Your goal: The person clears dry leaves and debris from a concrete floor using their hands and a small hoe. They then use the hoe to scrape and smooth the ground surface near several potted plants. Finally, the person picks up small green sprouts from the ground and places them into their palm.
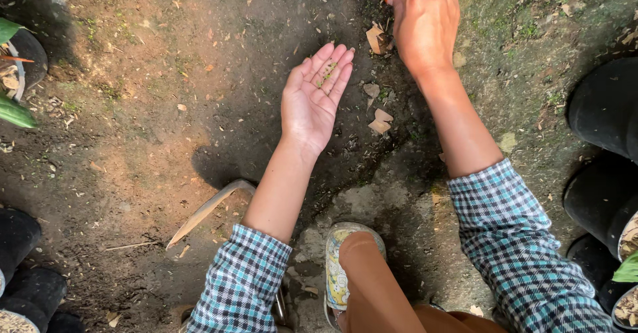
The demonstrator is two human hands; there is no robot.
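L hand (312, 104) lies palm up, fingers together, w/ tiny green bits (326, 74) on it. R hand (424, 20) reaches to the dirt (166, 107); its fingertips are cut off at the top, can't tell.

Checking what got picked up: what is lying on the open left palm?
A few tiny green bits lie on the fingers of the left hand, which is open and palm up. The ground directly beneath it is covered.
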